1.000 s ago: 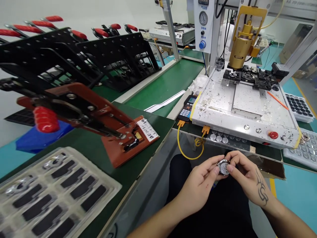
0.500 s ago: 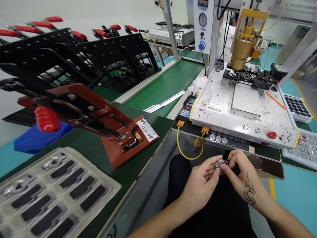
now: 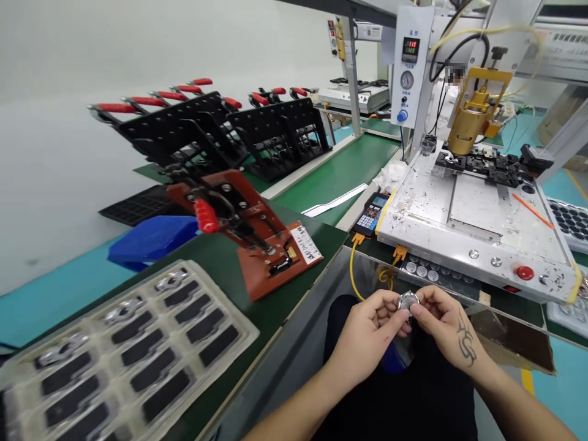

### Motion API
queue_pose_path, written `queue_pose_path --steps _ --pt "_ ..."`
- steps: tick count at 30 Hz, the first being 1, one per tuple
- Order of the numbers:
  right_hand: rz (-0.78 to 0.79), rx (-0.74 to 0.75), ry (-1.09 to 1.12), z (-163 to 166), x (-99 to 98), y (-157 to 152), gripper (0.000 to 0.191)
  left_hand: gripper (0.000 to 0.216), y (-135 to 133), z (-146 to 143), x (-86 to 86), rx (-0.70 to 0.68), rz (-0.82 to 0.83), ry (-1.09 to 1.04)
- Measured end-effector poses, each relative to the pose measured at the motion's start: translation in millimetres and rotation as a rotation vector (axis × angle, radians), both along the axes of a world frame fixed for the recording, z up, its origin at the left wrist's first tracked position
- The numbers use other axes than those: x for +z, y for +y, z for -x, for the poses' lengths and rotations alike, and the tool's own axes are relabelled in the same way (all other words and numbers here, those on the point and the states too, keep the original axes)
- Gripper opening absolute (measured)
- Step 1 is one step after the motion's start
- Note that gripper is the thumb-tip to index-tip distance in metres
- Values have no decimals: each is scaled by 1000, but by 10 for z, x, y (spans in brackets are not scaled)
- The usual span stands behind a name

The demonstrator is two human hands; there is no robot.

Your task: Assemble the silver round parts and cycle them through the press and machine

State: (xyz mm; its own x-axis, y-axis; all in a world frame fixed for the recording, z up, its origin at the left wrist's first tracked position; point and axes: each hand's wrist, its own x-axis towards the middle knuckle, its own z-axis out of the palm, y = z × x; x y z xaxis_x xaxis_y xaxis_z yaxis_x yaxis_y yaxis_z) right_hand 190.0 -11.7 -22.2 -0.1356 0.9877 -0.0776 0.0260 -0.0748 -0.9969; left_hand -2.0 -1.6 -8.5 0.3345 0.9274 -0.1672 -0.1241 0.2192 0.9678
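Note:
Above my lap, my left hand (image 3: pixel 367 334) and my right hand (image 3: pixel 444 320) pinch a small round silver metal part (image 3: pixel 408 300) that looks like a watch case. Left thumb and fingers grip its left side and lower edge. The right thumb and forefinger press on its right edge. Both hands are closed, and the fingertips hide part of the rim. At the lower left lies a pale moulded tray (image 3: pixel 225 278) with black pads and, along its far row, shiny silver parts (image 3: pixel 123 310).
A red-brown toggle press (image 3: pixel 257 282) with a red handle stands left on the green bench. Black clamp fixtures (image 3: pixel 184 119) stand behind. At right is a white machine (image 3: pixel 463 239) with a gold head (image 3: pixel 467 130), a red button (image 3: pixel 524 272) and a keypad (image 3: pixel 370 214) beside it.
The view has swung left, so the bench, press and tray sit further right. The round part has been turned, with its round face showing more plainly. Both hands still hold it.

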Motion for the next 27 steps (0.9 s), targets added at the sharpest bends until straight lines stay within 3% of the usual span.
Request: queue_pose_path --steps 2,5,7,9,11,15,17,19,21,22,25,27 --pt "-74 74 -65 -26 15 46 31 27 -6 42 -1 9 -8 20" --pt "-327 295 -285 -96 127 173 47 27 -20 116 25 17 -29 68" --pt "-527 456 -440 -108 233 283 45 24 -39 180 95 20 -48 111" --pt "-712 526 -538 -70 325 398 46 19 -36 294 243 2 -132 190" --pt "-848 502 -568 14 381 515 47 13 32 498 469 82 -366 341" --pt "-896 375 -542 235 415 758 39 9 416 1178 949 504 -1162 653" --pt "-869 331 -503 332 424 864 37 23 656 1522 1085 510 -1449 763" --pt "-845 307 -467 412 433 951 35 42 857 1744 1160 388 -1581 853" --pt "-822 296 -437 497 443 1029 34 52 1004 1826 1256 355 -1579 870" --pt "-808 297 -424 551 447 1072 33 53 1067 1834 1335 403 -1531 839" --pt "-757 320 -388 782 449 1240 31 45 1271 1892 1679 628 -1234 595" --pt "-735 353 -375 971 420 1376 31 32 1407 2062 1874 684 -1009 454"
